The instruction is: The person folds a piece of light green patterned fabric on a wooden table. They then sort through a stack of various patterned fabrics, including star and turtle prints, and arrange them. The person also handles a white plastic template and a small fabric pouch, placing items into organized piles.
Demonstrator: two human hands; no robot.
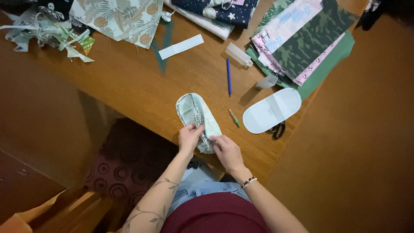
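Note:
A slipper-shaped fabric piece [195, 113], pale blue with a patterned strip along its edge, lies at the near edge of the wooden table [129, 82]. My left hand [189, 137] pinches the patterned edge near its lower end. My right hand [227, 149], with a beaded bracelet on the wrist, grips the piece's near end from the right. Both hands hold the same piece, close together.
A white sole-shaped template [271, 110] lies to the right over black scissors [278, 130]. A small green tool [234, 118], a blue pen [228, 76], a clear plastic box [238, 55], a white strip [181, 46], folded fabrics [302, 39] and scraps [47, 32] surround it.

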